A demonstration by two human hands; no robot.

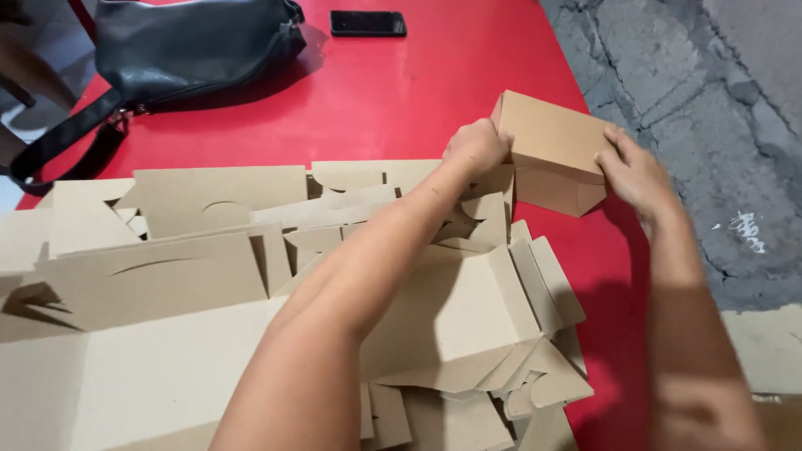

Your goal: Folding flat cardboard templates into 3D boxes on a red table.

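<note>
A small folded brown cardboard box [551, 146] sits at the right side of the red table [434, 92], tilted slightly. My left hand [476, 149] grips its left end with fingers curled against it. My right hand [637, 175] presses on its right end, fingers over the top edge. Both arms reach across a heap of flat die-cut cardboard blanks [209, 250] that covers the near half of the table.
A black leather bag [196, 46] with a strap lies at the far left of the table. A dark phone [368, 22] lies face up at the far edge. Rough grey concrete floor [710, 100] runs along the table's right side.
</note>
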